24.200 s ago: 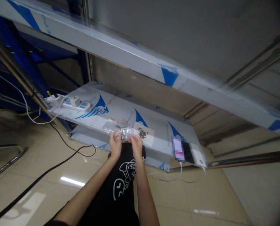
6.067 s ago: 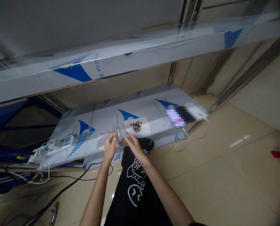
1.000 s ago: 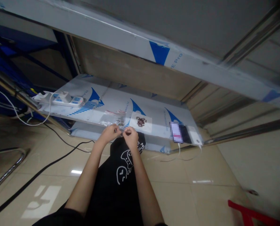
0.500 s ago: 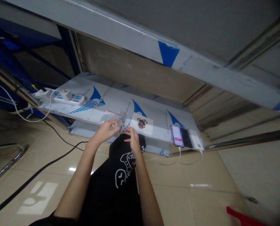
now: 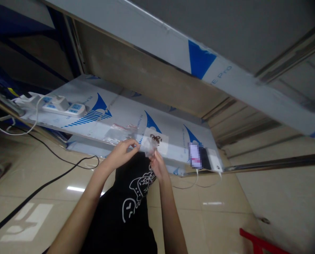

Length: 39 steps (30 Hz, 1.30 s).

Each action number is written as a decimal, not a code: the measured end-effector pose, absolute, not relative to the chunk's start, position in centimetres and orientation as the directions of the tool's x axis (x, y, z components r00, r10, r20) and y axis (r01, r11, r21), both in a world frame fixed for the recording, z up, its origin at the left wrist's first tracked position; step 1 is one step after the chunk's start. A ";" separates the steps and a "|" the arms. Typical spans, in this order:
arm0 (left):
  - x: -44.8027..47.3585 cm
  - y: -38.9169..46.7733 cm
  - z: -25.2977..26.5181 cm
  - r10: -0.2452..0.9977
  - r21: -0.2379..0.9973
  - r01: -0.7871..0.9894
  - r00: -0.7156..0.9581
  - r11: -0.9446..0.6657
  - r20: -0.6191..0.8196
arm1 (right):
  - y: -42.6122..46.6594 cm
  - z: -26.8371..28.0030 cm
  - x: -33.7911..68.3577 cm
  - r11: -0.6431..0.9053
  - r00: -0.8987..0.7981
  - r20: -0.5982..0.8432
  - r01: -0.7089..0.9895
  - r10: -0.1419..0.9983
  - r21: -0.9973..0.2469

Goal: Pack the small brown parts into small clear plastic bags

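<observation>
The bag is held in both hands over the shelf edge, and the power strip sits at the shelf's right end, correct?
No. The head view shows the power strip at the shelf's left end. Both the left hand and right hand do hold the bag.

Shelf (image 5: 115,109) lies bare mid-span — power strip (image 5: 64,107) left, phone (image 5: 199,158) right.

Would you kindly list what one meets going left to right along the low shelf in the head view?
White power strip → left hand → small clear bag → dark small parts on a white sheet → phone → white power bank.
</observation>
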<state>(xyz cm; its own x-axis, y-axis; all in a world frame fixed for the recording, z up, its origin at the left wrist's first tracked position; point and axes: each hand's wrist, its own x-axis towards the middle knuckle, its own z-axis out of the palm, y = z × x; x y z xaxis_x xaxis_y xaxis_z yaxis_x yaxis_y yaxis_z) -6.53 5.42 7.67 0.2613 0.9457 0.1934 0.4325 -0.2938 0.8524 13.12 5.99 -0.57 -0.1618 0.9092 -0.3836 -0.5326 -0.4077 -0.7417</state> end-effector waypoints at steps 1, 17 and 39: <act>-6.5 5.5 7.6 0.951 0.851 0.444 0.248 -0.280 0.183 | 6.6 -0.6 13.9 -0.380 -0.099 -0.391 -0.538 0.915 -0.752; -8.0 6.4 5.5 0.972 0.848 0.490 0.206 -0.201 0.111 | 14.7 0.0 19.6 -0.338 0.401 -0.262 0.131 0.878 -0.932; -8.4 6.2 5.1 0.976 0.840 0.502 0.174 -0.204 0.133 | 15.6 1.4 19.8 -0.075 0.396 0.224 0.612 0.890 -0.787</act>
